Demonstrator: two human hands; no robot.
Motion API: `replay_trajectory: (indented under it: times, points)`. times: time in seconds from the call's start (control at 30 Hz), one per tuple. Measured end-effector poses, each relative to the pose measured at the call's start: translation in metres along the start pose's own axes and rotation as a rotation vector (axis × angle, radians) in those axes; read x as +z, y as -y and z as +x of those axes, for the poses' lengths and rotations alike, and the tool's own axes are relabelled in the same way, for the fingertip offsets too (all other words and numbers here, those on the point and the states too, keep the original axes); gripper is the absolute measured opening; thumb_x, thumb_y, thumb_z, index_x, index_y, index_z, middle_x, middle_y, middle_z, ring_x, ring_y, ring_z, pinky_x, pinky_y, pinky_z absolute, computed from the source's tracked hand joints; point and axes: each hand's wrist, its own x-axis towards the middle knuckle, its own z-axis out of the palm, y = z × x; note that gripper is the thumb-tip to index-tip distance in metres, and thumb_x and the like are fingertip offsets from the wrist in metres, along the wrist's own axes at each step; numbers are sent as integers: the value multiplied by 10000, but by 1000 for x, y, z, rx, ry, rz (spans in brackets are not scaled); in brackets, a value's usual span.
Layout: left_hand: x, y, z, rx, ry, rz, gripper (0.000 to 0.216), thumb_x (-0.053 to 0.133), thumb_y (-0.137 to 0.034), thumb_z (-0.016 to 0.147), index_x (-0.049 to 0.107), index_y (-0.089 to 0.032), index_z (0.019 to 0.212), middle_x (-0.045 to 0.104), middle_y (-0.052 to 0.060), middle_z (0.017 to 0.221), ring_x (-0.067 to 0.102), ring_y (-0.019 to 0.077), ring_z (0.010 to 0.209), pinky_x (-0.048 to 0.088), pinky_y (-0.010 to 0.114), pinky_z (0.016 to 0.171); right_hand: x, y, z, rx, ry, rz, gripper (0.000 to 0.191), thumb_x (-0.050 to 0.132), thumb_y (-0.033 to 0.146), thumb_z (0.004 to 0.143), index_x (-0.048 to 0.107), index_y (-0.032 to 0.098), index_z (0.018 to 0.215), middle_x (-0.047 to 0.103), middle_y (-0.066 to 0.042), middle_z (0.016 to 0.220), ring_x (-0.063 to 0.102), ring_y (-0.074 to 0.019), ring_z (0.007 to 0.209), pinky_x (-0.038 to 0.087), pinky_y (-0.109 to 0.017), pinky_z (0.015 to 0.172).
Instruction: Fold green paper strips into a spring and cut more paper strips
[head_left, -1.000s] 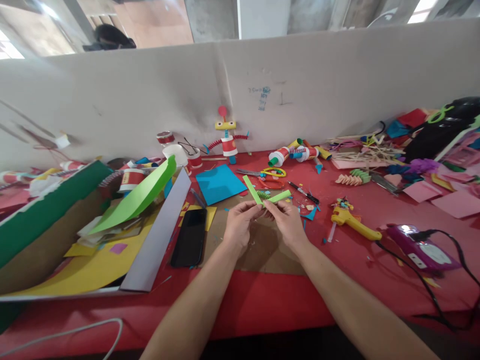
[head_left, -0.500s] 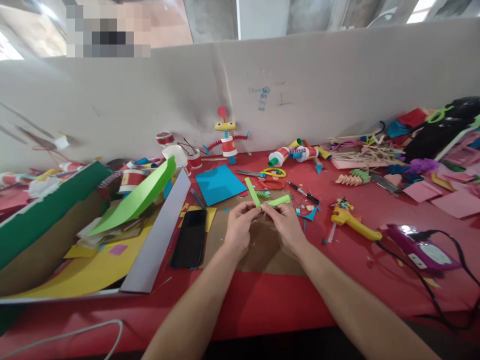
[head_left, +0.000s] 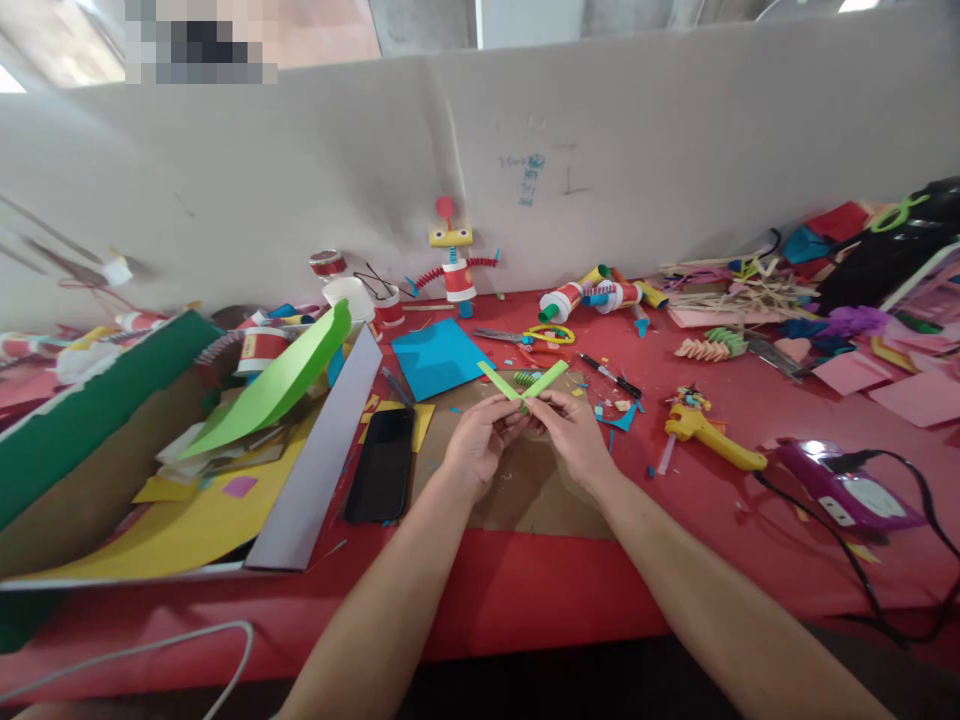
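Note:
Between my hands are light green paper strips (head_left: 551,376) that spread in a V and meet at my fingertips. My left hand (head_left: 480,435) pinches them at the meeting point from the left. From the right, my right hand (head_left: 574,435) pinches the same spot with thumb and finger. Whether the strips are joined there is hidden by my fingers. Both hands are above a brown cardboard sheet (head_left: 525,510). Just behind the strips lies a small green folded paper spring (head_left: 525,379). A blue paper sheet (head_left: 439,358) is beyond my left hand.
A phone (head_left: 381,465) lies left of my hands, beside an open box (head_left: 319,470) of coloured paper. Scissors (head_left: 551,335), a pen (head_left: 609,375), a yellow glue gun (head_left: 709,435) and a purple power strip (head_left: 847,485) are to the right. A paper-cup robot (head_left: 456,282) stands against the wall.
The right-hand strip has swung up from nearly level, and the left one leans further left, so the V is more even. My fingers have closed in at the meeting point.

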Motion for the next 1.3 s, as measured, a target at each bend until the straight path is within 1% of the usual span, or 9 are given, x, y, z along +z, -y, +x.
replay_trajectory:
  times: [0.2, 0.33, 0.4, 0.47, 0.63, 0.83, 1.03, 1.13, 1.3]
  points:
    - [0, -1, 1, -116, -41, -37, 73, 640, -81, 654, 602, -134, 686, 633, 17, 625, 598, 94, 564, 515, 217, 631, -4, 0, 1, -47, -2, -105, 273, 560, 439, 750, 661, 186, 730, 583, 2, 623, 501, -130, 585, 387, -238, 538]
    - [0, -3, 3, -119, -63, -60, 99, 631, -42, 646, 605, -126, 693, 636, 15, 621, 593, 82, 559, 509, 197, 627, -4, 1, 0, -65, 26, -130, 296, 535, 440, 768, 677, 183, 811, 618, -24, 701, 520, -139, 619, 417, -248, 553]
    - [0, -4, 3, -116, -71, -94, 93, 629, -38, 643, 598, -123, 666, 626, 11, 599, 585, 77, 545, 500, 185, 602, -2, 3, -2, -110, 40, -143, 284, 568, 420, 750, 670, 193, 888, 638, -38, 802, 544, -147, 660, 442, -261, 588]
    - [-1, -5, 2, -118, -84, -108, 92, 635, -43, 639, 591, -124, 644, 610, 3, 570, 567, 72, 516, 489, 180, 566, -1, 5, -4, -183, 18, -197, 280, 618, 391, 720, 657, 200, 921, 630, -47, 869, 554, -149, 680, 458, -274, 616]
    - [2, -4, -1, -154, -92, -97, 66, 638, -67, 651, 601, -120, 663, 599, 13, 564, 564, 79, 515, 482, 186, 559, 1, 5, -8, -305, -57, -341, 214, 587, 357, 768, 653, 211, 911, 607, -58, 895, 559, -160, 720, 469, -289, 640]
    - [8, -2, -5, -174, -77, -158, 81, 613, -53, 669, 618, -123, 710, 619, 15, 598, 583, 77, 554, 496, 186, 618, 1, 0, -7, -342, -135, -345, 176, 565, 305, 786, 651, 225, 918, 612, -48, 882, 560, -180, 793, 461, -315, 714]
    - [7, -2, -5, -180, -74, -141, 79, 608, -43, 664, 625, -116, 691, 629, 19, 595, 590, 79, 557, 500, 186, 618, 2, -2, -6, -337, -124, -306, 170, 556, 259, 782, 654, 229, 918, 617, -44, 895, 564, -185, 831, 447, -329, 774]
    - [7, -1, -3, -145, -92, -91, 65, 628, -50, 652, 631, -109, 679, 643, 32, 620, 597, 81, 564, 494, 182, 614, 3, -6, -5, -303, -132, -246, 186, 565, 284, 778, 657, 227, 929, 623, -49, 923, 567, -188, 837, 450, -332, 770]
    - [6, 3, -4, 83, -95, 7, 125, 723, -107, 578, 626, -109, 658, 648, 37, 644, 600, 96, 596, 481, 203, 624, 4, -8, -4, -206, -103, -154, 242, 583, 327, 765, 660, 222, 969, 614, -55, 952, 572, -176, 808, 466, -312, 721]
